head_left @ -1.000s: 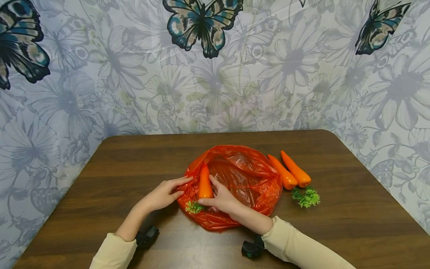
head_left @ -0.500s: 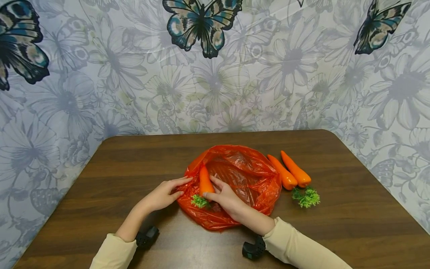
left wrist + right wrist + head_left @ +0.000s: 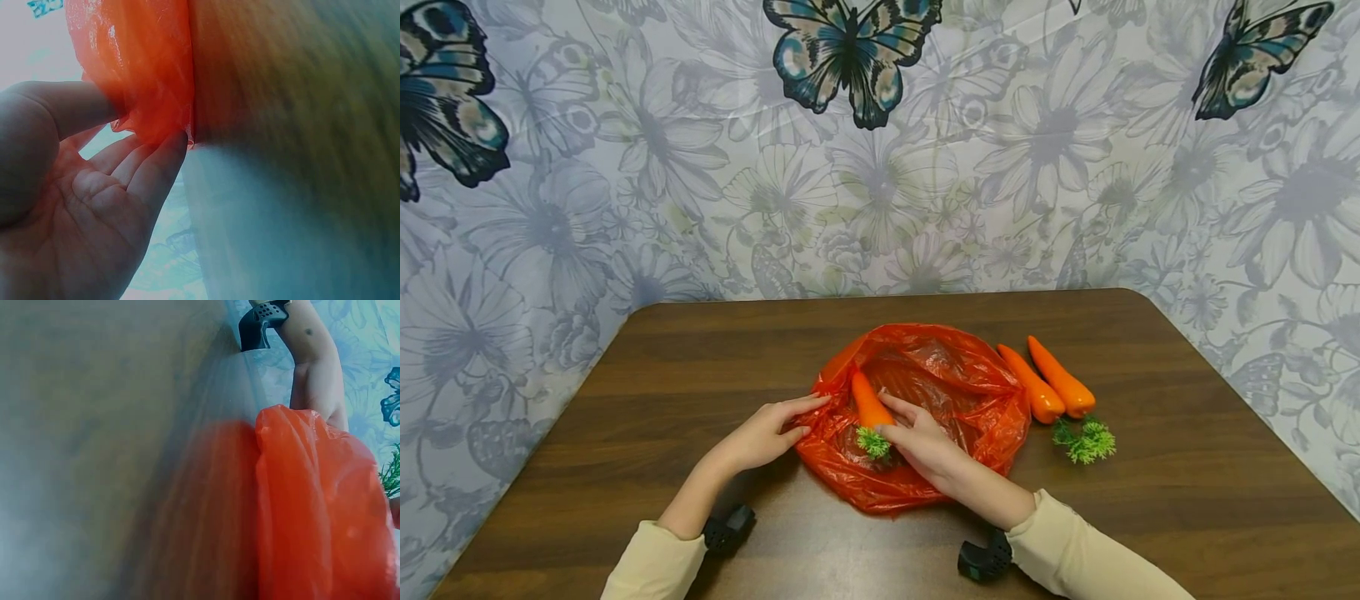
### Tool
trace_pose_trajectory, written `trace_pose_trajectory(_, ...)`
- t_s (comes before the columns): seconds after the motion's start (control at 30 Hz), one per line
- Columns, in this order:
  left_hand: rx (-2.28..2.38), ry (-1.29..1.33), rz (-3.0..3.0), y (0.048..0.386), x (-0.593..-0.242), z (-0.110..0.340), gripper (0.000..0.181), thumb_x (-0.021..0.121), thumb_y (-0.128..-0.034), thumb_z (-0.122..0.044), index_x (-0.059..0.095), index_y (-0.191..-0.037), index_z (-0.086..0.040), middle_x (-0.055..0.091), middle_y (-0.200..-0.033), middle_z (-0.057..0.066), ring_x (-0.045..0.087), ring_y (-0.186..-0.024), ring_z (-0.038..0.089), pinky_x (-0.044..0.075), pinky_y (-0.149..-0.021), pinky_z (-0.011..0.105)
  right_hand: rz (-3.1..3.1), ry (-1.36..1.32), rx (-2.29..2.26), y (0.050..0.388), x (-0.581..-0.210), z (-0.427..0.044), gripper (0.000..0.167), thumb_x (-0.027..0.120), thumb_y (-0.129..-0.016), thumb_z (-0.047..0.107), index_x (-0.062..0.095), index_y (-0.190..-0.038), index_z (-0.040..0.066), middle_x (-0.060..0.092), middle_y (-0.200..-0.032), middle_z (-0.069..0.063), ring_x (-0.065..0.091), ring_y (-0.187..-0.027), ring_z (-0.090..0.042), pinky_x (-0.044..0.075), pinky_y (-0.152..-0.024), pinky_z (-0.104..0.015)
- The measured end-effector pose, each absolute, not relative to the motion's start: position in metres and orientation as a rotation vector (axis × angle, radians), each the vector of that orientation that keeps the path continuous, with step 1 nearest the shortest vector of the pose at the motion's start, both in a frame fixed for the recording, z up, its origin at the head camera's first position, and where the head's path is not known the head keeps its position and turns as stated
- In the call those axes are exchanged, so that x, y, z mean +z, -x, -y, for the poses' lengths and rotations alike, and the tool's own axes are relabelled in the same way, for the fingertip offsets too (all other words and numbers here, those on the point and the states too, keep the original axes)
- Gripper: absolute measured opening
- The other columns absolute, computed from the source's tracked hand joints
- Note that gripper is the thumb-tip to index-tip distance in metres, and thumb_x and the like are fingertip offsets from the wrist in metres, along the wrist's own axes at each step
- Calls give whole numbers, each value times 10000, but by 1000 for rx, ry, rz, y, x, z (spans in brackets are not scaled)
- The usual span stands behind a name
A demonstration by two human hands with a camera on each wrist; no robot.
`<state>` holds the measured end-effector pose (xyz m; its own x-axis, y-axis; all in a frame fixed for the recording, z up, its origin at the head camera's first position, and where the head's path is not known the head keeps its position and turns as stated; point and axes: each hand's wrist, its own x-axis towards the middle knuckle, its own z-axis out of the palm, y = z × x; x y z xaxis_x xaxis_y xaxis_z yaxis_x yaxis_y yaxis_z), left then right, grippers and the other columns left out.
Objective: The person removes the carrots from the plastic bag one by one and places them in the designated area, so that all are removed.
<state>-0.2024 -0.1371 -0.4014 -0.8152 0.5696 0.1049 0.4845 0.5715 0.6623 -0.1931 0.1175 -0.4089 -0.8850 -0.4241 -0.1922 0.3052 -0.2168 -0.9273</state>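
Observation:
A red plastic bag (image 3: 951,375) lies spread wide with its mouth up on the wooden table. My left hand (image 3: 767,433) holds the bag's left side, with the thumb and fingers on the thin film in the left wrist view. My right hand (image 3: 925,446) reaches over the bag's near rim and grips an orange carrot (image 3: 868,400) near its thick end. The carrot's green leafy top (image 3: 873,443) points toward me, and its tip leans up and left inside the bag. From the right wrist, the bag's wall (image 3: 306,519) hides most of the right hand.
Two more carrots (image 3: 1060,379) lie on the table (image 3: 715,358) just right of the bag, with green leafy tops (image 3: 1084,440) at their near ends. A wall covering (image 3: 880,208) with flowers and butterflies hangs behind the table's far edge.
My right hand has moved a little to the right with the carrot, whose leafy top has swung right. The left hand stays in place on the bag.

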Motion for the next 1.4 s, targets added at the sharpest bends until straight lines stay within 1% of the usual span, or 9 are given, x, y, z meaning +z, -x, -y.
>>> trace_pose_trajectory(0.17,1080,-926,-2684,202,-400,137,486,579,-876,57,484,-1350,0,496,-1305,214,523,-1061,261,430,-899,465,-1580,143,-2132,189,-403,-131,604,530,-898,-17,261,-1438,-46,275,-1418,-257,426,-1132,-255,428,-862,-250)
trace_pose_trajectory(0.57,1071,-900,-2674,203,-401,137,492,581,-879,50,481,-1357,-13,498,-1306,201,528,-997,215,457,-861,395,-1620,177,-2135,187,-379,-177,625,515,-924,7,210,-1469,-5,217,-1479,-184,385,-1209,-245,420,-901,-258)
trace_pose_trajectory(0.67,1072,-902,-2672,203,-401,138,494,582,-878,50,482,-1358,-15,504,-1300,197,526,-957,208,463,-836,374,-1659,215,-2134,188,-373,-190,638,513,-928,16,187,-1476,-2,161,-1506,-159,296,-1286,-262,371,-957,-268)
trace_pose_trajectory(0.83,1085,-897,-2671,203,-402,138,497,583,-875,56,483,-1357,-16,499,-1306,200,523,-1077,259,442,-892,435,-1710,258,-2154,191,-365,-213,649,505,-942,25,145,-1480,-11,74,-1532,-126,128,-1367,-261,202,-1068,-359)
trace_pose_trajectory(0.93,1080,-892,-2678,202,-402,138,498,585,-875,54,486,-1357,-20,493,-1312,201,510,-1107,270,426,-909,459,-1743,267,-2159,194,-362,-228,649,499,-956,39,127,-1485,-2,54,-1533,-129,117,-1370,-272,238,-1054,-315)
trace_pose_trajectory(1.07,1063,-896,-2686,202,-402,138,496,585,-876,50,486,-1357,-21,494,-1311,200,521,-1056,242,436,-894,448,-1814,268,-2147,198,-357,-249,661,507,-966,71,108,-1488,4,40,-1535,-137,146,-1360,-279,359,-954,-204)
trace_pose_trajectory(1.13,1063,-904,-2684,202,-401,138,493,584,-876,50,485,-1355,-16,497,-1307,202,524,-1043,239,440,-889,445,-1849,261,-2142,199,-355,-260,668,509,-967,80,101,-1490,6,5,-1542,-120,192,-1342,-250,397,-914,-198)
trace_pose_trajectory(1.3,1065,-914,-2680,203,-402,137,490,584,-879,48,485,-1355,-14,503,-1303,193,524,-1049,235,439,-896,439,-1923,236,-2161,203,-354,-289,675,502,-968,69,76,-1484,-13,2,-1533,-172,390,-1178,-65,427,-871,-187)
trace_pose_trajectory(1.4,1063,-909,-2684,203,-403,138,492,587,-880,45,486,-1357,-21,510,-1298,184,526,-1020,221,445,-885,428,-1937,226,-2191,206,-357,-307,690,506,-965,59,53,-1478,-29,35,-1510,-223,455,-1091,8,432,-852,-171)
